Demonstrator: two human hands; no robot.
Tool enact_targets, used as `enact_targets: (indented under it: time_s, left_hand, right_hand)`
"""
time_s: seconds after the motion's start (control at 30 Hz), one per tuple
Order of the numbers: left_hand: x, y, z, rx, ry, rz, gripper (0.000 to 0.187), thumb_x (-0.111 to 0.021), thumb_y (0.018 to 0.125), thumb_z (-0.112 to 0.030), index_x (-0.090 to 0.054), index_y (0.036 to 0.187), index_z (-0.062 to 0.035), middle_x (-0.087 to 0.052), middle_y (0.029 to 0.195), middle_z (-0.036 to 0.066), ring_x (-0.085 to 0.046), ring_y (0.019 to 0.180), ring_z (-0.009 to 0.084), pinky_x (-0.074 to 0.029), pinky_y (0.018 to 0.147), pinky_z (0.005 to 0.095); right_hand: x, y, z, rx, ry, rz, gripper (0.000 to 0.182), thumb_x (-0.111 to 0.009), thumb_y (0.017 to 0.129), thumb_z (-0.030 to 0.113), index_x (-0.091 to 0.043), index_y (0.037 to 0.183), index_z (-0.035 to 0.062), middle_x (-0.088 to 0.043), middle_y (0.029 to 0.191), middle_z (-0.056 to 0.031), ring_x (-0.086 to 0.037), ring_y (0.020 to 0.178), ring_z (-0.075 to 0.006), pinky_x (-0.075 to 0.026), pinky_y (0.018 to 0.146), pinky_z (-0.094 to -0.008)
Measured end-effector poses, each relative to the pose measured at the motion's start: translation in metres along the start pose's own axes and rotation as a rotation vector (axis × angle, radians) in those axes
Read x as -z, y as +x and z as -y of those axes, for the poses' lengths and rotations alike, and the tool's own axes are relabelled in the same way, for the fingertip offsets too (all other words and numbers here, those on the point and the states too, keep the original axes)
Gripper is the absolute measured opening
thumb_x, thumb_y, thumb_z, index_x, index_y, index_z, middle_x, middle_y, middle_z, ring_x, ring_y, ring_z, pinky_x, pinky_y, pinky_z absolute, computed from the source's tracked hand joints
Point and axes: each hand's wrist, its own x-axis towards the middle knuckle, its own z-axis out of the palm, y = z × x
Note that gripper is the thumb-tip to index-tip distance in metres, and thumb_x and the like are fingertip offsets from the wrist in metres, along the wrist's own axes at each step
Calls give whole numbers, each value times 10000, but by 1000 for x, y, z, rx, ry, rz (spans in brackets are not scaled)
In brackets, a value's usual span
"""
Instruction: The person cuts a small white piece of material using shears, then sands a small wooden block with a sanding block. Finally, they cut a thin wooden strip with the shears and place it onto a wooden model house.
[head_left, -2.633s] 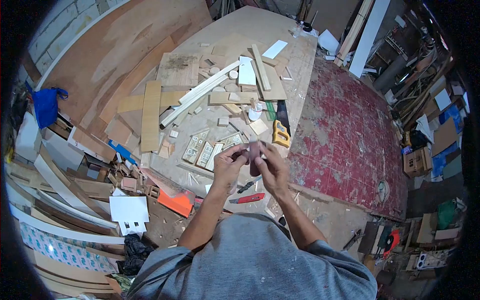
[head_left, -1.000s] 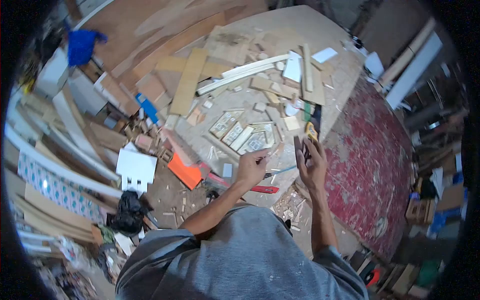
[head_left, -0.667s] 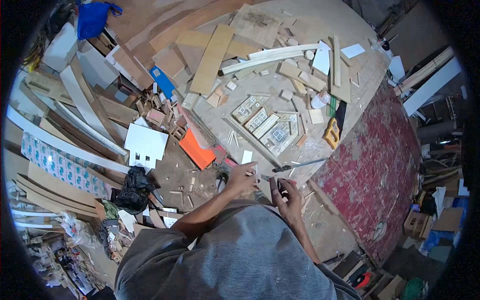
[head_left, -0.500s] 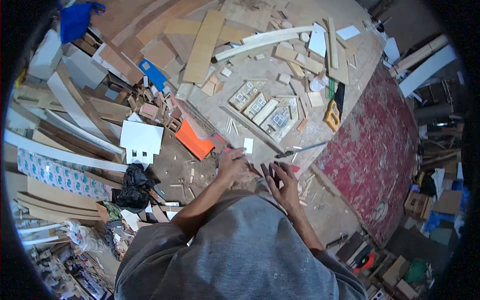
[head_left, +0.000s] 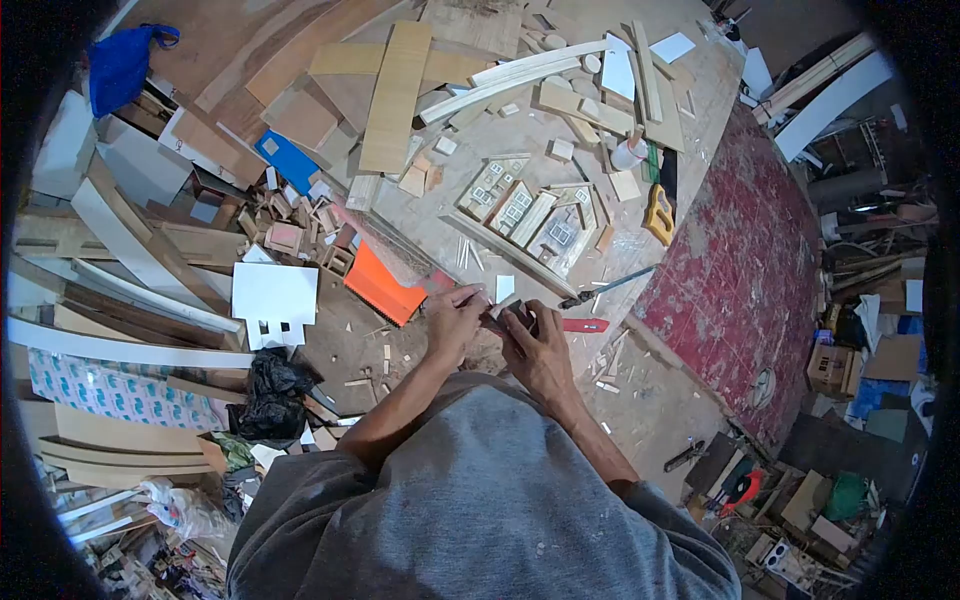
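My left hand is closed in a pinch at the near edge of the workbench, on a small piece largely hidden by the fingers. Right beside it, my right hand grips a small dark brown flat piece, its fingers bent over it. A pale bit shows between the fingertips of both hands. Just beyond them lies a white card. A red flat object sits to the right of my right hand. Farther in, a wooden model house front with small windows lies on the bench.
A yellow-handled saw and a thin dark rod-like tool lie on the right side of the bench. Boards and offcuts cover its far part. An orange sheet and piled scraps are at left, with a red worn panel at right.
My hands have come together, the right moving left towards the other and its fingers folding over the dark piece. More of the red object now shows. The view has shifted slightly.
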Motion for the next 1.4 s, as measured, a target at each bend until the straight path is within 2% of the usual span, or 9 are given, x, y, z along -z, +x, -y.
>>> enact_targets:
  time_s: [0.1,0.23,0.3,0.4,1.07,1.17,1.23,1.27,1.4]
  left_hand:
    - [4,1,-14,105,-179,-18,280,-662,903,-83,-668,1114,100,-709,871,105,-654,693,112,-502,558,226]
    - [-1,3,-2,-17,-53,-10,268,-660,905,-81,-668,1111,90,-709,869,102,-652,681,102,-489,538,214]
    - [2,10,4,104,-422,53,251,-658,912,-88,-672,1100,79,-709,871,98,-660,704,109,-489,543,211]
    - [6,-3,-11,123,-258,9,244,-665,916,-100,-676,1089,72,-707,908,105,-671,735,129,-515,571,225]
    - [-19,-16,-21,86,-335,117,211,-651,919,-88,-686,1063,62,-709,926,95,-658,731,118,-533,598,232]
    - [-28,-20,-18,24,-36,106,190,-656,913,-73,-690,1051,52,-712,934,96,-664,728,113,-547,614,231]
    - [-26,-16,-26,-30,-334,214,222,-666,920,-85,-667,1097,49,-713,924,99,-690,749,129,-564,624,244]
    - [-25,-17,-32,52,-419,169,212,-662,927,-77,-658,1077,73,-711,940,124,-713,813,198,-599,738,314]
    - [-15,-7,-36,-122,-438,253,230,-633,947,-55,-634,1151,52,-712,980,147,-722,855,238,-608,760,346]
  right_hand:
    - [-1,-1,3,0,34,0,455,-718,763,48,-638,1210,92,-526,1206,-215,-544,1042,-400,-515,847,-463]
    - [-7,10,8,12,57,-43,435,-720,778,51,-651,1206,85,-528,1203,-221,-543,1039,-392,-512,843,-461]
    - [-3,11,9,14,73,-47,418,-723,781,44,-663,1194,78,-538,1190,-224,-552,1022,-391,-518,834,-455]
    - [1,1,3,39,85,-69,414,-735,771,22,-672,1176,72,-548,1174,-221,-559,1005,-396,-521,814,-458]
    - [22,-25,-10,59,59,-125,486,-747,715,29,-670,1189,101,-535,1183,-185,-543,1004,-373,-513,835,-438]
    - [37,-7,1,34,25,-103,470,-748,716,24,-674,1175,94,-540,1178,-186,-549,1001,-377,-516,830,-443]
    - [40,-11,3,49,63,-160,454,-749,711,13,-681,1154,88,-550,1148,-186,-560,975,-376,-516,815,-446]
    - [44,-21,-3,61,23,-155,444,-749,710,13,-684,1144,85,-552,1138,-188,-562,968,-376,-517,808,-442]
    - [55,-52,-23,-18,-27,-207,457,-768,705,4,-696,1143,114,-560,1158,-177,-582,992,-332,-522,782,-404]
